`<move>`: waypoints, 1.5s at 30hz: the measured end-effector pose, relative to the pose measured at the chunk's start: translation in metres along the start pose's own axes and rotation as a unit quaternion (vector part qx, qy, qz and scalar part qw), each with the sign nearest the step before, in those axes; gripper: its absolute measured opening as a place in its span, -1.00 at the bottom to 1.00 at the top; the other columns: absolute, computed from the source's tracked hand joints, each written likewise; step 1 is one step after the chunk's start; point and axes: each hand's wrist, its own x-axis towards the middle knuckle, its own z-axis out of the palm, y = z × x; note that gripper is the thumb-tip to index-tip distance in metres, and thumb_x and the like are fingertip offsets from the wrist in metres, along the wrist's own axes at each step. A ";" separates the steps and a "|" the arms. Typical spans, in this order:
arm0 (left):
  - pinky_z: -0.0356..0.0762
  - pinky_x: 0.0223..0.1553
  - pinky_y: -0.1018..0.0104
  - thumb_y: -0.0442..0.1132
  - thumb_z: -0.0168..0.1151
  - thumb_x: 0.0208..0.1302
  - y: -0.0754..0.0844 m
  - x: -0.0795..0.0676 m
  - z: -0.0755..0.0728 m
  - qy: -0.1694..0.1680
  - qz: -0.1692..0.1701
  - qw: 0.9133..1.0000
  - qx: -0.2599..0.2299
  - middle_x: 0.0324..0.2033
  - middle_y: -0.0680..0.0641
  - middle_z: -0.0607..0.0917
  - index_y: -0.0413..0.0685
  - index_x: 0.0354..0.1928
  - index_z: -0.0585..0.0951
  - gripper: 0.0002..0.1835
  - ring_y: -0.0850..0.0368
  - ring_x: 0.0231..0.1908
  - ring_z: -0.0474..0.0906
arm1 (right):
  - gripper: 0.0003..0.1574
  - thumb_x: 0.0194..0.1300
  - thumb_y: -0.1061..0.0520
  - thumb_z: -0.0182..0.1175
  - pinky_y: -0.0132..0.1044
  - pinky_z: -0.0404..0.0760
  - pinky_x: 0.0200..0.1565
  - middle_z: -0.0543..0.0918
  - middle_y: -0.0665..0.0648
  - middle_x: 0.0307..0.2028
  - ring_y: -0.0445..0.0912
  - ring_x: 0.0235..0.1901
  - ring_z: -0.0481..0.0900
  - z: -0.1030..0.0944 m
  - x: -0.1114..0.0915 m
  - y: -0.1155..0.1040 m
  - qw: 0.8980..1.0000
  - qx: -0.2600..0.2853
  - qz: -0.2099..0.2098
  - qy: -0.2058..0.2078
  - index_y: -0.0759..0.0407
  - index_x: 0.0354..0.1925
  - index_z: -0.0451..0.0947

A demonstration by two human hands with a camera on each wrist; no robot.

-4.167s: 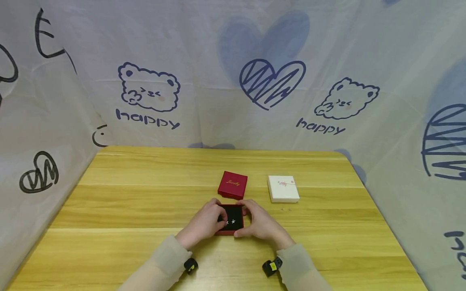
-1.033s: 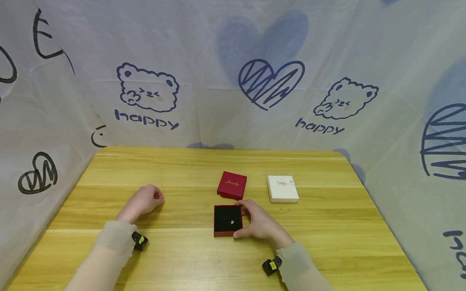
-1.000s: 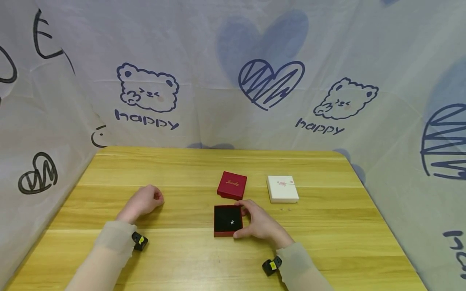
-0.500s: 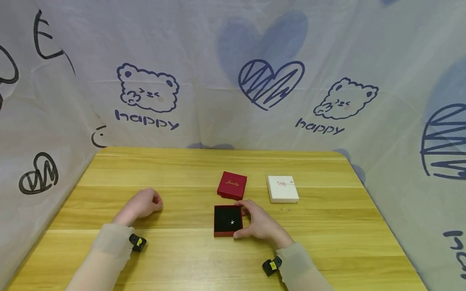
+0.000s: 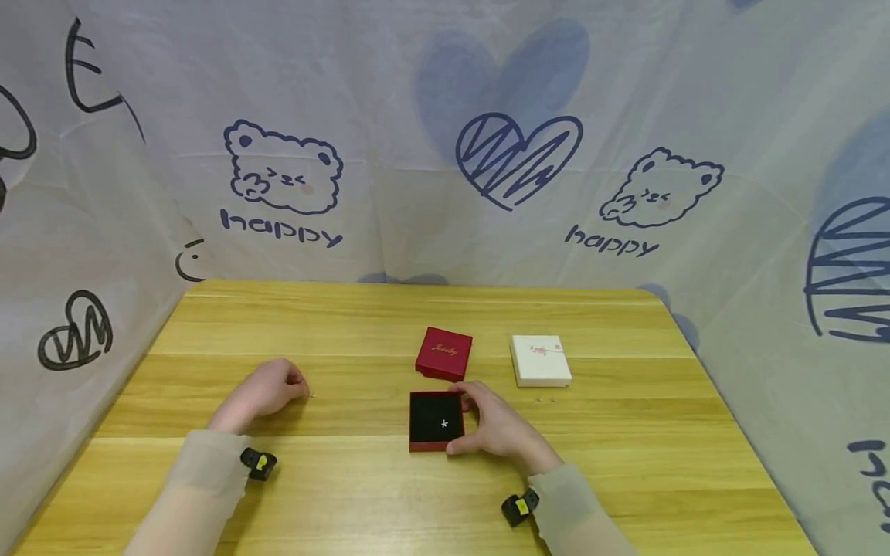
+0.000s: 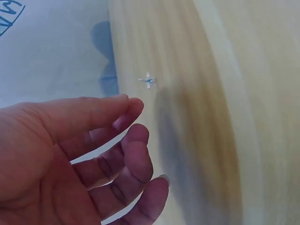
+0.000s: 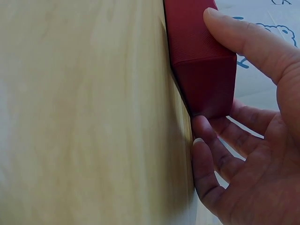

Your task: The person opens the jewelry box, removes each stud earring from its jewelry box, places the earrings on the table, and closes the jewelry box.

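A small silvery star-shaped earring (image 6: 148,80) lies on the wooden table, just beyond the fingertips of my left hand (image 5: 267,390). That hand is loosely curled with nothing in it, thumb and forefinger close together. My right hand (image 5: 499,425) grips the right side of the red jewelry box base (image 5: 428,446), thumb on the near side and fingers at the far side. A black pad fills this box, and one star-shaped earring (image 5: 444,423) sits in its lower right part. In the right wrist view, the thumb presses the red wall (image 7: 206,86) of the box.
Behind the box base lies its red lid (image 5: 444,352) with gold lettering. A white box (image 5: 541,361) stands to the right of the lid, and two tiny pieces (image 5: 546,400) lie before it. The wooden table (image 5: 389,510) ends at a patterned cloth (image 5: 389,208).
One of the two star earrings left the box; my left hand moved left from the box and has let go of an earring on the table. The right hand stays on the box.
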 end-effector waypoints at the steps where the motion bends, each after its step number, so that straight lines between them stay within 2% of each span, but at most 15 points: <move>1: 0.40 -0.39 0.19 -0.31 0.19 0.34 0.001 0.000 -0.001 0.003 0.000 1.000 0.001 -0.38 -0.09 0.65 -0.24 -0.31 0.68 -0.85 0.08 -0.46 0.42 | 0.12 -0.16 0.05 0.64 0.01 0.39 0.14 0.46 0.05 0.08 0.02 0.05 0.41 0.000 0.000 0.000 1.000 0.000 0.000 0.000 0.14 0.34 0.32; 6: 0.41 -0.37 0.16 -0.29 0.17 0.36 0.011 -0.002 -0.001 0.033 0.019 0.999 0.003 -0.36 -0.10 0.61 -0.28 -0.21 0.65 -0.84 0.07 -0.43 0.42 | 0.14 -0.17 0.04 0.64 0.01 0.39 0.14 0.47 0.04 0.07 0.02 0.05 0.41 -0.001 0.000 0.000 1.000 -0.004 -0.001 0.002 0.13 0.34 0.33; 9: 0.40 -0.38 0.15 -0.27 0.21 0.34 0.023 -0.003 0.001 0.051 0.032 0.998 0.000 -0.40 -0.09 0.57 -0.26 -0.18 0.63 -0.83 0.05 -0.43 0.42 | 0.13 -0.17 0.03 0.64 0.01 0.39 0.14 0.47 0.05 0.07 0.02 0.05 0.41 -0.001 0.000 0.000 1.000 -0.008 -0.003 0.002 0.13 0.34 0.33; 16: 0.47 -0.28 0.07 -0.27 0.28 0.29 0.051 -0.004 0.012 0.085 0.061 0.994 -0.007 -0.32 -0.11 0.59 -0.25 -0.12 0.63 -0.80 0.00 -0.31 0.50 | 0.13 -0.16 0.04 0.64 0.01 0.39 0.14 0.47 0.06 0.07 0.03 0.04 0.41 -0.001 0.000 -0.001 1.000 -0.007 -0.004 -0.001 0.15 0.34 0.32; 20: 0.50 -0.28 0.08 -0.26 0.30 0.28 0.068 -0.003 0.022 0.086 0.078 0.993 -0.011 -0.30 -0.10 0.60 -0.22 -0.12 0.65 -0.80 0.04 -0.32 0.51 | 0.13 -0.16 0.03 0.64 0.01 0.39 0.13 0.47 0.05 0.07 0.02 0.04 0.41 -0.001 0.000 -0.001 1.000 -0.010 -0.005 0.000 0.13 0.34 0.33; 27: 0.52 -0.25 0.13 -0.23 0.36 0.25 0.093 -0.001 0.045 0.075 0.095 0.993 -0.009 -0.15 -0.17 0.58 -0.13 -0.09 0.66 -0.78 0.05 -0.28 0.51 | 0.13 -0.15 0.04 0.63 0.01 0.39 0.14 0.47 0.05 0.09 0.03 0.05 0.41 -0.001 0.000 -0.001 1.000 -0.007 -0.002 -0.001 0.14 0.35 0.32; 31: 0.49 -0.29 0.17 -0.23 0.38 0.23 0.105 0.001 0.058 0.075 0.114 0.991 -0.008 -0.15 -0.16 0.56 -0.10 -0.09 0.67 -0.77 0.03 -0.28 0.49 | 0.12 -0.15 0.06 0.63 0.02 0.39 0.14 0.46 0.06 0.08 0.04 0.05 0.41 0.000 0.000 0.000 1.000 -0.004 -0.004 0.000 0.15 0.35 0.32; 36: 0.46 -0.36 0.24 -0.26 0.42 0.18 0.118 0.000 0.073 0.079 0.153 0.985 -0.004 -0.21 -0.13 0.55 -0.11 -0.13 0.68 -0.78 0.13 -0.38 0.42 | 0.11 -0.14 0.05 0.63 0.02 0.38 0.14 0.46 0.05 0.08 0.05 0.05 0.42 0.000 0.000 0.001 1.000 -0.002 -0.005 0.001 0.15 0.34 0.32; 40: 0.51 -0.24 0.18 -0.25 0.44 0.17 0.125 0.001 0.086 0.083 0.180 0.980 0.005 -0.18 -0.12 0.55 -0.10 -0.14 0.69 -0.78 0.09 -0.30 0.45 | 0.12 -0.14 0.02 0.63 0.02 0.38 0.14 0.47 0.04 0.07 0.03 0.04 0.42 0.000 0.001 0.002 1.000 -0.002 -0.007 0.000 0.15 0.35 0.32; 45: 0.48 0.01 -0.06 -0.24 0.44 0.17 0.130 0.005 0.097 0.089 0.212 0.973 0.022 -0.02 -0.23 0.58 -0.09 -0.17 0.72 -0.80 -0.15 -0.07 0.52 | 0.11 -0.14 0.02 0.63 0.01 0.38 0.13 0.48 0.04 0.06 0.01 0.03 0.43 0.000 0.001 0.003 1.000 -0.004 -0.011 -0.001 0.13 0.34 0.32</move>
